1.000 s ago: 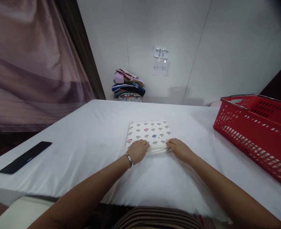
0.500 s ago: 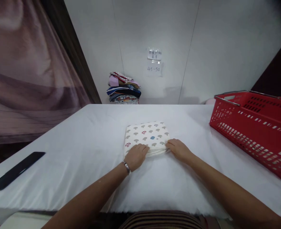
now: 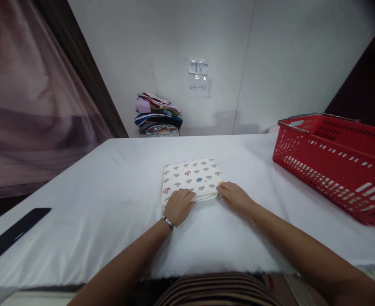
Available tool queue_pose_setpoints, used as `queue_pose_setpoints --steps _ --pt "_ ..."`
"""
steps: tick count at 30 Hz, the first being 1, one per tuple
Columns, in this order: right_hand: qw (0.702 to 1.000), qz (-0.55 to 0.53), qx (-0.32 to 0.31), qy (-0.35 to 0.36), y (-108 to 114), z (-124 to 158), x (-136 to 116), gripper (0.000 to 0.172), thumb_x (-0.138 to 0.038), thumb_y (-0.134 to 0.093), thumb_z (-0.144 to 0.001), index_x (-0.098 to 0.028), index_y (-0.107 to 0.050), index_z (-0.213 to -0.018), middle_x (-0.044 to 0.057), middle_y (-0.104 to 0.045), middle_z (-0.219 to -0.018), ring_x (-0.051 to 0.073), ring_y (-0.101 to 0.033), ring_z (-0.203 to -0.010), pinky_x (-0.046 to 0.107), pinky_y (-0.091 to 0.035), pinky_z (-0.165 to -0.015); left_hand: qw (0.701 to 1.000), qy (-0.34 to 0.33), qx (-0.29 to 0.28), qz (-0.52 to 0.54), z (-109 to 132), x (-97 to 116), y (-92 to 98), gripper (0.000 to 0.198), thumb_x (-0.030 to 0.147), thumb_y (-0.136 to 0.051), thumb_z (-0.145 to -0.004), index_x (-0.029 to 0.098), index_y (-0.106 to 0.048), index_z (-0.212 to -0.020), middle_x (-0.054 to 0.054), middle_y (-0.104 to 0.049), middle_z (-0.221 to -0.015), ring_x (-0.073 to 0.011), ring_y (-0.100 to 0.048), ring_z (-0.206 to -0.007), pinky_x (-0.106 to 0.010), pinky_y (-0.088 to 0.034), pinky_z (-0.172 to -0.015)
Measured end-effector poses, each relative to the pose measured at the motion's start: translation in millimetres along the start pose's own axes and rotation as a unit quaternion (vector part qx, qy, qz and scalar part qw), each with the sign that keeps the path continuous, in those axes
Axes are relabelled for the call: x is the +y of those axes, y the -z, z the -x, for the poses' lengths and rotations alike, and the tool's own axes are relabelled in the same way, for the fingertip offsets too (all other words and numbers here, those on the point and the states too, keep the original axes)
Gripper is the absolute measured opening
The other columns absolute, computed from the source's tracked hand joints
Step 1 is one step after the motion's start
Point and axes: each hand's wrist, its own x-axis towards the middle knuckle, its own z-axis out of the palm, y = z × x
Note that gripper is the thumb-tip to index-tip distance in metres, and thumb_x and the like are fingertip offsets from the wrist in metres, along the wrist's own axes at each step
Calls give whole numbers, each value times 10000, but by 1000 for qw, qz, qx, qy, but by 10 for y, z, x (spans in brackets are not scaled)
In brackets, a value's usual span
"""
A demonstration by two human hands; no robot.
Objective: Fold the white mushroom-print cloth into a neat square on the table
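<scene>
A folded white cloth (image 3: 192, 175) printed with grey, red and blue mushrooms lies flat on the white-covered table, its layers showing along the near edge. My left hand (image 3: 179, 207), with a silver band at the wrist, grips that edge near its left end, fingers on top and the thumb low at the edge. At the near right corner, my right hand (image 3: 235, 196) pinches the cloth between thumb and fingers. What lies under the fingertips is hidden.
A red plastic basket (image 3: 330, 170) with metal handles stands on the table's right side. A flat black object (image 3: 15, 233) lies at the left. Beyond the far edge is a stack of folded fabrics (image 3: 158, 115); paper signs (image 3: 199, 88) hang on the wall.
The view has shifted slightly, so the background and basket sit further left. Both hands stay at the cloth's near edge, with only small finger shifts; the cloth remains folded.
</scene>
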Motion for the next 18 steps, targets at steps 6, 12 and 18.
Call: queue_pose_setpoints --steps 6,12,18 --pt "990 -93 83 -64 -6 163 62 454 -149 -451 -789 -239 -432 -1234 85 -479 -1244 210 -424 -1144 381 -401 -910 1000 -1 22 -21 12 7 -5 256 301 -453 -858 200 -536 -1077 -79 -575 -1070 -213 -498 -979 -358 -386 -820" --pt "874 -325 94 -347 -61 148 122 233 -252 -462 -789 -194 -550 -997 45 -619 -927 140 -592 -747 249 -484 -600 996 2 54 -67 19 27 46 434 368 -533 -803 190 -477 -1196 -120 -496 -1250 -284 -415 -1154 -436 -329 -928" --pt "795 -420 7 -437 -40 -76 93 363 -496 -465 -802 -162 -518 -671 19 -606 -602 72 -469 -368 190 -311 -329 998 -6 21 -54 12 4 -13 262 262 -453 -857 223 -538 -1102 -79 -585 -1117 -224 -504 -1041 -380 -397 -849"
